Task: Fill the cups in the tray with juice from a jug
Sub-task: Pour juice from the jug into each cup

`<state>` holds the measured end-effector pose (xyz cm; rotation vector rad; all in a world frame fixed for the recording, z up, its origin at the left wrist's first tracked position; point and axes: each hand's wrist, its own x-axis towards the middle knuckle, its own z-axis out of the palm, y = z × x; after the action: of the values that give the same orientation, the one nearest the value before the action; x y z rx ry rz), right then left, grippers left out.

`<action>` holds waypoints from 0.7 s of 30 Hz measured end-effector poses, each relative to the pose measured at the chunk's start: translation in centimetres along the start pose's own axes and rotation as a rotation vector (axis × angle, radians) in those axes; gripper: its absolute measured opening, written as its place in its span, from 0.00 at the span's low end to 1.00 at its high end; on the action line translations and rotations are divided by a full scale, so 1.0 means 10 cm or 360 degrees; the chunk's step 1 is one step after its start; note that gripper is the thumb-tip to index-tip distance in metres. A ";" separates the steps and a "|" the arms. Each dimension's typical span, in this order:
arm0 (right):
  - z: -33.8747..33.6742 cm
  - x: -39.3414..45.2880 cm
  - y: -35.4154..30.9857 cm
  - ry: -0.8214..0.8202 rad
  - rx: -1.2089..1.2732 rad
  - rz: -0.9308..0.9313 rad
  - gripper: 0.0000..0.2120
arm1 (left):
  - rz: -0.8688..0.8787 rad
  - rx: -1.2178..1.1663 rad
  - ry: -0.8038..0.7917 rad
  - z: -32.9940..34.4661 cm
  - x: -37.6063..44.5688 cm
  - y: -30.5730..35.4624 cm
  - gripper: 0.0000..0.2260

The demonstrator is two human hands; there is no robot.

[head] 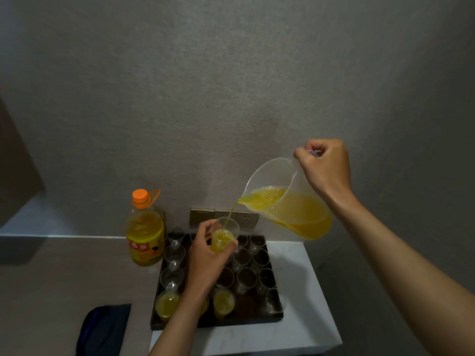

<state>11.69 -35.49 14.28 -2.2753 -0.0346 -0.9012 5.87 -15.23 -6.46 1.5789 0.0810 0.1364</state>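
One wide-angle camera sat on your head and looked forward and steeply down, from above and just behind your arms. Both forearms ran in from the bottom edge, your left hand [205, 255] near the centre and your right hand [325, 170] higher on the right. The tray [279, 313] lay close below you in the lower middle. A plain wall [231, 86] filled the whole upper half, its edges bowed by the lens. There was no second view to share anything with.
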 end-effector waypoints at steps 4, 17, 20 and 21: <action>0.00 -0.02 0.00 -0.0002 0.0005 -0.0009 0.19 | -0.0001 -0.0001 0.0010 0.00 0.01 0.00 0.24; 0.01 0.00 -0.02 -0.0009 -0.0003 0.0014 0.19 | -0.0011 -0.0008 -0.0007 0.00 0.02 0.03 0.25; 0.01 0.01 -0.02 -0.0007 0.0000 0.0008 0.19 | -0.0013 -0.0003 -0.0013 -0.01 0.01 0.04 0.25; 0.01 0.01 -0.02 -0.0010 0.0002 0.0003 0.19 | -0.0020 -0.0005 -0.0015 -0.01 0.01 0.05 0.25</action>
<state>11.76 -35.29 14.43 -2.2765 -0.0357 -0.8925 5.93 -15.13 -5.98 1.5753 0.0832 0.1193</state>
